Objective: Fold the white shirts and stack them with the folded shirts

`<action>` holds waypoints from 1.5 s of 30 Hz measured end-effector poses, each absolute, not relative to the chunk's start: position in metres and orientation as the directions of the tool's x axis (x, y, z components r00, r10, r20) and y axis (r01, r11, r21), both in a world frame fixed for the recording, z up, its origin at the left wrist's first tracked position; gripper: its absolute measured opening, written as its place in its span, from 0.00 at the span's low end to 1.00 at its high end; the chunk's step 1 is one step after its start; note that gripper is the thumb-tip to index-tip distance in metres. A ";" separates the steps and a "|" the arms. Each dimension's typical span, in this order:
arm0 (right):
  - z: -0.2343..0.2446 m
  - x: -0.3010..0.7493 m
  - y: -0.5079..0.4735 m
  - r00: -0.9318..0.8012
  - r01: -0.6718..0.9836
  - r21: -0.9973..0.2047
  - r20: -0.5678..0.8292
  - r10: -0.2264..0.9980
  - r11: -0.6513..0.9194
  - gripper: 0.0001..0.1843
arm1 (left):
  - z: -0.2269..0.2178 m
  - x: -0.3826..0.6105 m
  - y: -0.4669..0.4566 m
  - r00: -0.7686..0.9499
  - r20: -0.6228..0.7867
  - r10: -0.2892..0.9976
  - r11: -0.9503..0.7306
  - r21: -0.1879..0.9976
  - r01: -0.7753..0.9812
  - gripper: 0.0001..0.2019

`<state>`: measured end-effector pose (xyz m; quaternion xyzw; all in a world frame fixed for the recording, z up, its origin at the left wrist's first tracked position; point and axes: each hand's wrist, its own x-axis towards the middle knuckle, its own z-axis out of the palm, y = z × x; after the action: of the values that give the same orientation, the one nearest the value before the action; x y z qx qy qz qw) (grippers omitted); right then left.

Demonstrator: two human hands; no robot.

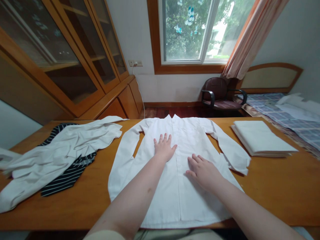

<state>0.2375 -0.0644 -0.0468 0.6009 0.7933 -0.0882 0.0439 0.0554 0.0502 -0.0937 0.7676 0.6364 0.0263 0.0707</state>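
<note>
A white button-up shirt (167,200) lies front side up on the wooden table, collar at the far edge and hem toward me. Its sleeves are spread out to both sides. My left hand (164,148) rests on the upper chest, left of the button line, with fingers spread. Lower down and right of the buttons, my right hand (203,170) is over the shirt front, fingers stretched out. Neither hand grips the cloth. Whether the right palm presses fully on the fabric, I cannot tell.
At left, a rumpled white garment (72,143) covers part of a black striped cloth (67,178). A folded white stack (262,136) sits on the table's (280,186) right side. Behind stand a glass-door cabinet (75,56), a chair (217,91) and a bed (287,110).
</note>
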 end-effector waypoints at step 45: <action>-0.094 0.218 0.028 -0.079 0.991 -0.118 -0.083 0.993 0.068 0.41 | -0.093 0.053 -0.031 0.215 -0.069 0.974 -0.211 0.063 0.976 0.35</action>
<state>0.2179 0.0281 -0.0940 0.6787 0.7309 -0.0716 -0.0097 0.0534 -0.0309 -0.0928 0.7780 0.6266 -0.0072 0.0463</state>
